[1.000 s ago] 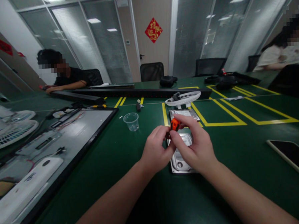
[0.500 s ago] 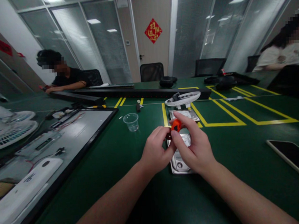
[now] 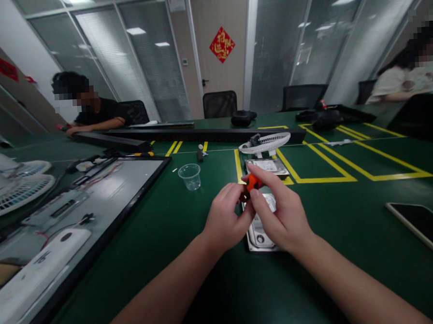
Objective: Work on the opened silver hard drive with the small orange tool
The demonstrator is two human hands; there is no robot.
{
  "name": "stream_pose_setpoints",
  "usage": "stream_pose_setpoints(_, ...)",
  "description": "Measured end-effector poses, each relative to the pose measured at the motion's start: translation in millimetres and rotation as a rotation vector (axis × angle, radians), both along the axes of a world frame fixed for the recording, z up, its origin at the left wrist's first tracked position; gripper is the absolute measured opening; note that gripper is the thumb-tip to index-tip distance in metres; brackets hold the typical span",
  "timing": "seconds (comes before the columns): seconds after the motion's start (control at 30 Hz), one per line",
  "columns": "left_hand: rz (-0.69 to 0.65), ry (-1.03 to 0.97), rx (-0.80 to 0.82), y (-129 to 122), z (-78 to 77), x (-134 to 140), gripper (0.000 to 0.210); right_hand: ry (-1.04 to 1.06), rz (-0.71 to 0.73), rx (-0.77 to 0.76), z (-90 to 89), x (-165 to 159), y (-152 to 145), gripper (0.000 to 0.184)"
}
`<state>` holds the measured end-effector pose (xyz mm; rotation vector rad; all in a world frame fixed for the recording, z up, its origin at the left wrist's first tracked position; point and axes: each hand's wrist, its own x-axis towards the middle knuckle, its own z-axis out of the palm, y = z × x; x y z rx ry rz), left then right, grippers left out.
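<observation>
Both of my hands meet in the air over a silver hard drive point(image 3: 260, 237) on the green table. In my right hand point(image 3: 280, 212), thumb and fingers are closed around an orange-and-black handle point(image 3: 253, 182) that looks like a screwdriver's. My left hand point(image 3: 228, 212) pinches a small dark piece point(image 3: 244, 195) right beside the handle; its kind is hard to make out. The fingers hide most of both things. Behind them lies a second hard drive point(image 3: 271, 167), partly covered by my right hand.
A clear plastic cup point(image 3: 190, 177) stands to the left. Farther left lies a large opened panel point(image 3: 130, 181) with a white device point(image 3: 44, 267) on it. A white fan grille point(image 3: 273, 142) is behind the drives, a phone point(image 3: 423, 228) at right. Two people sit across the table.
The orange-and-black handle has turned in my right fingers and shifted slightly left. My right thumb and fingers moved a little with it; my left hand stays nearly still.
</observation>
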<state>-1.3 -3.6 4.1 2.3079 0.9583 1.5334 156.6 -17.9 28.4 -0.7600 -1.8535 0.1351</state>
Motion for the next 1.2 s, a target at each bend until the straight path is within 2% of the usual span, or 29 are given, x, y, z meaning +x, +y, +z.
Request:
stream_pose_setpoints(0.27, 0.014, -0.017, 0.01, 0.6, -0.9, -0.3, 0.013, 0.018, -0.075, 0.049, 1.7, -1.9, 3.3, 0.042)
stream_pose_setpoints(0.5, 0.026, -0.002, -0.006, 0.6, -1.3, 0.0, 0.004, 0.004, -0.006, 0.012, 3.1, -0.6, -0.3, 0.048)
stream_pose_setpoints(0.63, 0.042, -0.055, -0.008, 0.9, -3.8, -0.2, 0.029, 0.017, -0.052, 0.05, 1.9, -0.9, 2.6, 0.045)
stream_pose_setpoints(0.7, 0.037, -0.049, -0.003, 1.4, -4.9, -0.5, 0.035, 0.019, -0.078, 0.071, 1.2, -1.3, 4.4, 0.043)
stream_pose_setpoints(0.83, 0.036, -0.018, -0.012, 1.8, -4.3, -0.5, 0.022, 0.024, -0.086, 0.077, 1.1, -1.2, 4.2, 0.042)
stream_pose_setpoints(1.03, 0.016, 0.008, 0.014, -0.2, -0.3, -0.2, 0.009, 0.009, -0.018, 0.036, 2.8, -1.0, -0.1, 0.047)
stream_pose_setpoints(1.2, 0.022, -0.033, -0.002, -0.4, -0.7, -1.0, 0.019, 0.027, -0.07, 0.057, 0.4, -0.9, 2.8, 0.043)
